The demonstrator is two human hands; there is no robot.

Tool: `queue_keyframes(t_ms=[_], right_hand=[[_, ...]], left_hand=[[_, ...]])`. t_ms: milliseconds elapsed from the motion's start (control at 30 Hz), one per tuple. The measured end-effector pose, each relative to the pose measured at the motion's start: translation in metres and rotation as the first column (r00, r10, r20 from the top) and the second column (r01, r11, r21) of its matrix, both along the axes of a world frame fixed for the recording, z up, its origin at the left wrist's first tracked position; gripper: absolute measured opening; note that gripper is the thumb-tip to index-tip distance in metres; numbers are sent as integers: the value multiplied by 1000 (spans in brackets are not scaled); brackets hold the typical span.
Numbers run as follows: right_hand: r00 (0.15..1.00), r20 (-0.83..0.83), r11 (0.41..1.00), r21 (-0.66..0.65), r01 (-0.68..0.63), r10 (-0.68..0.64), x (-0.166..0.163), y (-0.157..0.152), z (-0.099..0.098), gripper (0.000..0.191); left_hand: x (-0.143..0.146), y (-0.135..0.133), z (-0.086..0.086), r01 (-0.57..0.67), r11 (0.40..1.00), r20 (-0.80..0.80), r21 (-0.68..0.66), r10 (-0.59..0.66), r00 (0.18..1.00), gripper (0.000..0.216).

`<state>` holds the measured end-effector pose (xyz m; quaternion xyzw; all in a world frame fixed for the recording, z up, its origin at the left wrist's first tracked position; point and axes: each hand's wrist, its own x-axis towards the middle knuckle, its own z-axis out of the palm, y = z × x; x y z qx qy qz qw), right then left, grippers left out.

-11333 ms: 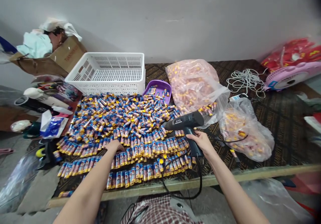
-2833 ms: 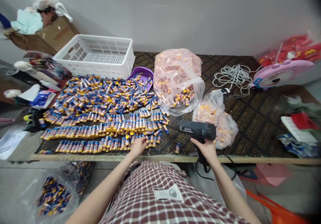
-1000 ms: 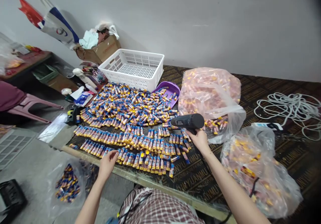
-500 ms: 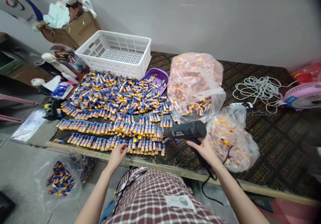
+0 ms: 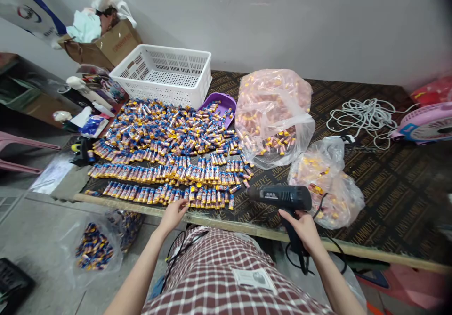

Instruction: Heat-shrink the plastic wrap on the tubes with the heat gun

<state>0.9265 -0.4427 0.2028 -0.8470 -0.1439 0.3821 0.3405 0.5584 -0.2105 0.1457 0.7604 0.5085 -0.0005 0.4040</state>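
Note:
In my right hand [image 5: 304,228] is a black heat gun [image 5: 280,196], my fingers wrapped round its handle. Its nozzle points left, just off the right end of the tube rows. My left hand [image 5: 175,213] is at the table's front edge, touching or just in front of the front row of small tubes [image 5: 141,194]. Its fingers are bent and close together; whatever lies between the fingertips is hidden. The tubes have blue and yellow ends and printed wraps. Behind the rows spreads a loose heap of similar tubes [image 5: 148,124].
A white plastic crate [image 5: 190,93] and a purple scoop [image 5: 231,102] stand behind the heap. Clear bags of tubes [image 5: 271,98] [image 5: 325,192] lie to the right, with a coiled white cord [image 5: 363,122] and a pink fan [image 5: 427,124] beyond. Bagged tubes [image 5: 94,246] sit on the floor.
My right hand has drawn the heat gun right and towards me, so its nozzle is off the tube rows. My left hand stays by the front row.

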Motion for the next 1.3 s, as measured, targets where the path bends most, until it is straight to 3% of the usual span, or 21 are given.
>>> queue_keyframes(t_ms=[133,300,467,700,933,1300], right_hand=[[984,-4,983,40,-180,180,-16,-9,2,49],[987,1,987,13,-159,159,-30,0,-4,54],[981,-39,974,134,-181,187,-37,23,2,51],[946,-87,918,284,-276,312,-58,54,5,47],[907,-40,858,345,-381,419,-78,76,-3,44],[978,122,911,361,-200,167,-34,89,7,49]], left_hand=[[-7,-8,2,-5,1000,-18,9,5,1000,38],[-14,-16,3,-12,1000,-32,7,12,999,37],[-19,-23,6,-42,999,-28,22,43,999,36],[-29,-33,13,-78,996,-73,40,81,994,35],[-35,-44,5,-110,993,-73,31,112,991,34],[-30,-40,1,-71,997,-53,13,72,996,35]])
